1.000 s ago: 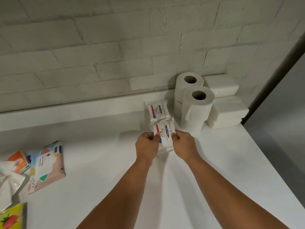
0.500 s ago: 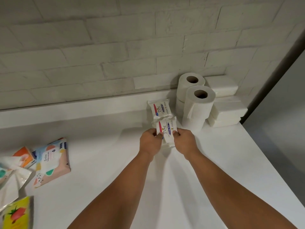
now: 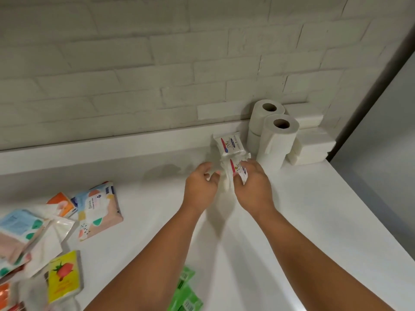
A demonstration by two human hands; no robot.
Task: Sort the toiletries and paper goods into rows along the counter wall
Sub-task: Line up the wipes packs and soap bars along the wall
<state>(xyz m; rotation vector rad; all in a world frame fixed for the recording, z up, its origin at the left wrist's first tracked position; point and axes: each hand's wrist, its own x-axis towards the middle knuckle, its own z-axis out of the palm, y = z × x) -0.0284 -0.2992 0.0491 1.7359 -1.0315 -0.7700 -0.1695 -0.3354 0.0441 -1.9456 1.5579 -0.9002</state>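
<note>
Two white Dove soap packs lie in a row out from the counter wall. The back pack [image 3: 231, 145] lies flat by the wall ledge. The front pack [image 3: 237, 170] is tilted up on the counter, and my right hand [image 3: 253, 184] grips its right side with curled fingers. My left hand [image 3: 201, 185] is loosely curled just left of it, fingertips at the wrapper's edge. To the right stand two toilet rolls [image 3: 278, 140], with stacked white tissue blocks [image 3: 314, 148] behind them in the corner.
Colourful tissue packs [image 3: 96, 212] lie jumbled at the left, with a yellow pack [image 3: 64, 274] nearer me. Green packs [image 3: 186, 292] sit at the bottom edge under my left forearm. The white counter [image 3: 314, 221] ends at its right edge beside a grey wall.
My left hand has slid a little left off the front soap pack, which now leans up in my right hand. The view has dropped, showing more packs at the left and bottom.
</note>
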